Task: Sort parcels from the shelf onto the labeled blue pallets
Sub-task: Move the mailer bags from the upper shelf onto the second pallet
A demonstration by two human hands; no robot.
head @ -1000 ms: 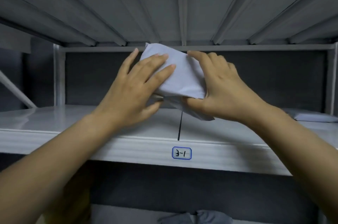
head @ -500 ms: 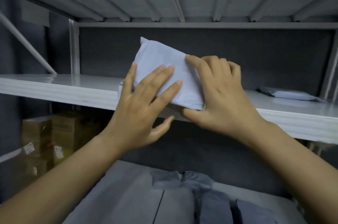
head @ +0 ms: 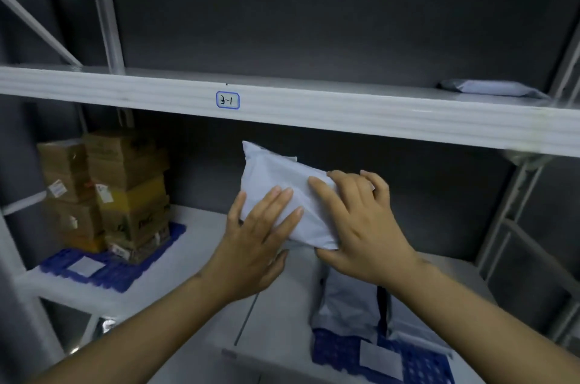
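The parcel [head: 273,176] is now down off the shelf [head: 345,115]. The right hand [head: 361,226] grips its edge and the left hand [head: 254,245] presses flat-fingered against it. It is likely headed for the pallet [head: 420,363].

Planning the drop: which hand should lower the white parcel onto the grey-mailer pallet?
Right: the right hand curls round the white parcel, nearer the blue pallet; the left hand rests flat.

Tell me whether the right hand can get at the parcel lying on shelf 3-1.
Probably not yet: the right hand is busy holding the white parcel. Nothing blocks the parcel on the shelf otherwise.
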